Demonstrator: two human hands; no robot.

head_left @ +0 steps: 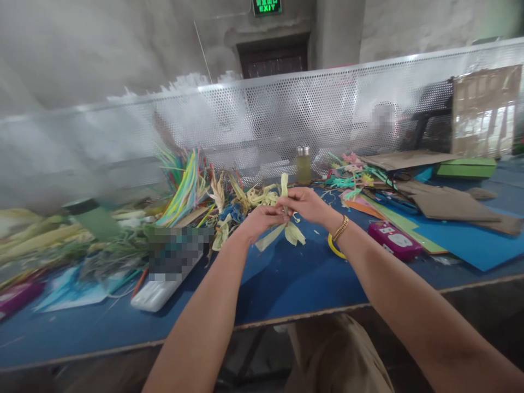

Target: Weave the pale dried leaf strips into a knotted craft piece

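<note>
Both my hands meet above the blue table, fingers pinched round pale green-yellow corn husk strips [293, 233]. My left hand [268, 217] grips the bundle from the left. From the right, my right hand [302, 201], with a gold bracelet at the wrist, pinches it higher up. One strip stands upright above the fingers, while others hang and spread below them. The fingertips hide the spot where the strips come together. Just behind my hands lies a heap of loose dried husks [257, 195].
Coloured stems [186, 188] stand back left, beside a green-lidded container [92, 218]. A white device [153, 295] lies nearer. Rightward are a yellow ring [335, 248], a magenta box [395, 240], blue sheets [470, 245] and cardboard [454, 204]. A bottle [303, 166] stands before the perforated metal screen [327, 109].
</note>
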